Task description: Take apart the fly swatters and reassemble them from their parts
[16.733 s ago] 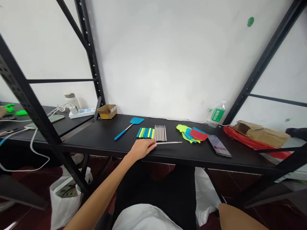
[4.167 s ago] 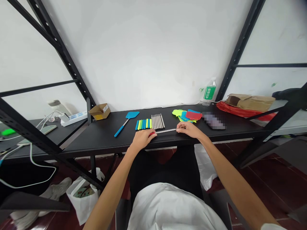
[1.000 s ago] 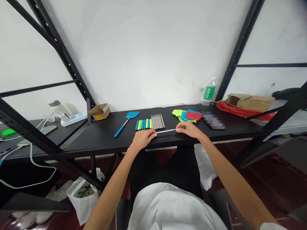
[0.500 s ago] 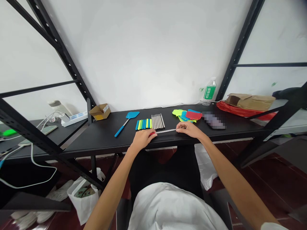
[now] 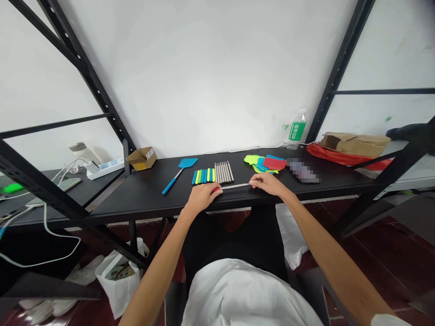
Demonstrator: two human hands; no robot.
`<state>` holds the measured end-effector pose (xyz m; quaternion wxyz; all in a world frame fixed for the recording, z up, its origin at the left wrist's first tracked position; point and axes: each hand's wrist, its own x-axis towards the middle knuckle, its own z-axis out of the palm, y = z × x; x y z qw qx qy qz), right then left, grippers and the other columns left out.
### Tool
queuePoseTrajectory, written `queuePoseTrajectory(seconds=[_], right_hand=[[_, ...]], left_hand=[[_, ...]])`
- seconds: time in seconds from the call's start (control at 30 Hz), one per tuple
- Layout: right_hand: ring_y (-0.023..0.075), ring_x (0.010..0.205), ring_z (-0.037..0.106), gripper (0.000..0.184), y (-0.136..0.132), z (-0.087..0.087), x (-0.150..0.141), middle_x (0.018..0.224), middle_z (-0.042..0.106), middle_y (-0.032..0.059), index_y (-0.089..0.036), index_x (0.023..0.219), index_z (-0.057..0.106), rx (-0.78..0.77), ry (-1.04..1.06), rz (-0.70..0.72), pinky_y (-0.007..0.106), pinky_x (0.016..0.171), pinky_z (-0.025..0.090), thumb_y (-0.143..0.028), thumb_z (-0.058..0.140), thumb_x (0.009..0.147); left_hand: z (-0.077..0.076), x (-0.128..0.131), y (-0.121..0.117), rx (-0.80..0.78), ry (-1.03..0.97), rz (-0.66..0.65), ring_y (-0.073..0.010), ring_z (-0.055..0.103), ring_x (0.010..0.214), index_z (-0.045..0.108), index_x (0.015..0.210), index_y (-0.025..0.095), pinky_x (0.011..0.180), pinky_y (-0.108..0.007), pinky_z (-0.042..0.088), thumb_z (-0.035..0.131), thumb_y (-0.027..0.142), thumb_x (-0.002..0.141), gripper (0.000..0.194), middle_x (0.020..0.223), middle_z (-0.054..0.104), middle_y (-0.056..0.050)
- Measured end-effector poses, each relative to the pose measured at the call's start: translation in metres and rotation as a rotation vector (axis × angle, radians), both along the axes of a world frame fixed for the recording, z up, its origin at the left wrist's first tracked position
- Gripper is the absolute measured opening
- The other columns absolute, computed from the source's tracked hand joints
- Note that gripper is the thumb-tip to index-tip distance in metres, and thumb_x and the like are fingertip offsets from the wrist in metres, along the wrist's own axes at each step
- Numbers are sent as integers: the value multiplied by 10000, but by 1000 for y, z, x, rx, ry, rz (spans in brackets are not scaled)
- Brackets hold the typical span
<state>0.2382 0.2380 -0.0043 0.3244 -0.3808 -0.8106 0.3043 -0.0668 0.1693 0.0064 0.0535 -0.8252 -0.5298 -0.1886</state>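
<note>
My left hand (image 5: 203, 195) is closed around a red handle (image 5: 215, 189), most of it hidden by the fingers. A thin silver metal rod (image 5: 235, 186) runs from that handle to my right hand (image 5: 265, 183), whose thumb and fingertips pinch its far end. Just beyond my left hand lies a row of blue and yellow-green handles (image 5: 204, 175). Beside them, several metal rods (image 5: 223, 172) lie side by side. Flat swatter heads in green, blue and red (image 5: 274, 163) are piled past my right hand. To the left rests a whole blue fly swatter (image 5: 179, 173).
On the black desk (image 5: 136, 194) stand an open cardboard box (image 5: 142, 159) and a plastic bottle (image 5: 297, 130). A blurred flat object (image 5: 303, 171) lies right of the pile. Brown packaging on a red bag (image 5: 346, 156) sits far right. Black metal posts (image 5: 91, 81) rise at both sides.
</note>
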Motion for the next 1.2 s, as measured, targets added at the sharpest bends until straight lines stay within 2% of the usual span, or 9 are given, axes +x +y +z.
queuePoseTrajectory(seconds=[0.2, 0.43, 0.63, 0.8, 0.9, 1.0, 1.2], right_hand=[[163, 664, 563, 323, 0, -2, -1, 782, 658, 14, -211, 882, 655, -19, 54, 5, 307, 646, 423, -501, 716, 754], [173, 684, 565, 266, 0, 0, -1, 758, 648, 14, -209, 817, 664, -1, 47, 29, 313, 664, 416, -473, 680, 800], [195, 681, 586, 369, -2, 4, -2, 767, 698, 52, -199, 766, 692, 40, -31, 11, 331, 657, 422, -515, 551, 894], [176, 675, 575, 304, -2, 1, -2, 789, 679, 21, -212, 934, 664, -29, 42, 5, 313, 657, 420, -487, 680, 805], [158, 666, 553, 284, -1, 0, -1, 813, 656, 10, -212, 877, 639, -12, 41, 0, 304, 650, 407, -464, 715, 770], [172, 696, 574, 269, -1, 1, -2, 798, 657, 21, -201, 817, 648, 8, 29, 20, 313, 674, 413, -468, 673, 807], [202, 723, 601, 328, -2, 1, -2, 786, 687, 47, -194, 817, 688, 45, -17, 21, 328, 685, 418, -496, 577, 884]], left_hand=[[1, 0, 0, -10, -3, 3, -215, 683, 889, 662, 1076, 283, 646, -265, 399, 378, 520, 1007, 376, 986, 753, -16], [0, 0, 0, -8, -8, -1, -212, 681, 887, 663, 1075, 288, 648, -263, 393, 393, 508, 1006, 355, 970, 751, -12], [1, 1, -1, -10, -10, -2, -212, 678, 896, 659, 1080, 292, 658, -261, 395, 392, 508, 1006, 351, 980, 750, -10], [1, 1, -1, -19, -5, 7, -216, 678, 891, 663, 1076, 280, 654, -263, 394, 380, 521, 1006, 378, 977, 751, -24], [1, 1, 0, -12, -1, 3, -216, 678, 885, 662, 1071, 278, 642, -263, 385, 379, 516, 1009, 375, 969, 751, -20], [0, 0, 0, 2, -2, -7, -213, 679, 883, 657, 1063, 279, 627, -263, 371, 387, 510, 1010, 360, 970, 751, -6], [0, 0, 0, 16, -5, -16, -211, 679, 878, 655, 1053, 281, 615, -263, 355, 391, 503, 1013, 347, 975, 751, 5]])
